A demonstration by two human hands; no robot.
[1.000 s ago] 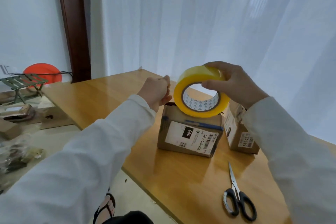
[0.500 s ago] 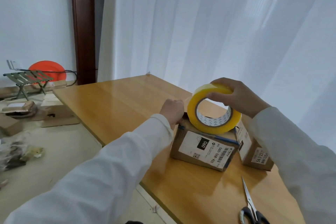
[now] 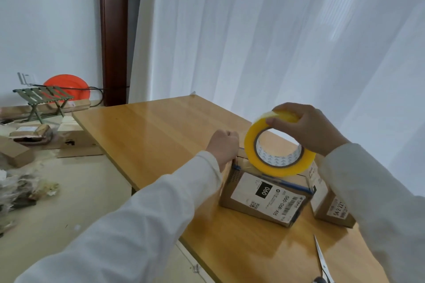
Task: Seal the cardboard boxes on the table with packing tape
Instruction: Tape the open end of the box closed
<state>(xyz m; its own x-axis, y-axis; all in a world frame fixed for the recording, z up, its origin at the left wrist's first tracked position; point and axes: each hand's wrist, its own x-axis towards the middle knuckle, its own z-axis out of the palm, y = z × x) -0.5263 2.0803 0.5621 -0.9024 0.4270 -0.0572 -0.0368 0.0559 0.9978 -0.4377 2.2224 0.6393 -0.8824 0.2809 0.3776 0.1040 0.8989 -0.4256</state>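
On table (image 3: pixel 161 131) — box (image 3: pixel 264 200) flaps closed | right hand (image 3: pixel 308 128) fingers grip tape roll (image 3: pixel 278 151) | left hand (image 3: pixel 224 147) fingers curled, pinch unclear

On the table (image 3: pixel 161 135): 2 cardboard boxes, one (image 3: pixel 264 197) at 5 o'clock, another (image 3: pixel 331 207) beside it; 1 tape roll (image 3: pixel 279 144); 1 pair of scissors (image 3: pixel 323 264).

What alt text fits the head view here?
A right hand holds a yellow tape roll upright on a labelled cardboard box while the left hand grips at its far corner. A second box and scissors lie on the wooden table.
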